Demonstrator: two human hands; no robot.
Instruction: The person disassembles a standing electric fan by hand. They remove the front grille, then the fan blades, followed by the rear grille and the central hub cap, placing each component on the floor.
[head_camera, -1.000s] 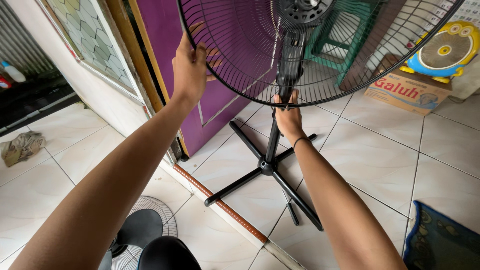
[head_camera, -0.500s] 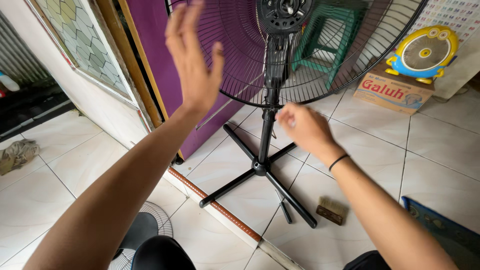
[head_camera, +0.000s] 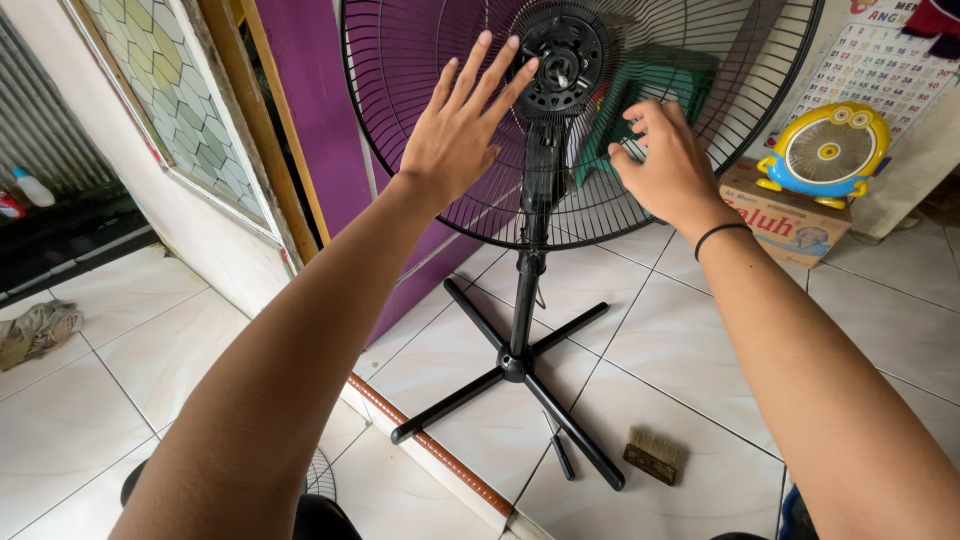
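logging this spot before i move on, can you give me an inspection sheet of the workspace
surface: white tiled floor, door sill across it
job's things: black stand fan, rear grille on, motor hub bare
clutter: brush, screwdriver, rag, loose grille
grippers: left hand open against grille; right hand curled near hub, holding nothing visible
cables: nothing seen
surroundings: purple door, green stool, box, small yellow fan
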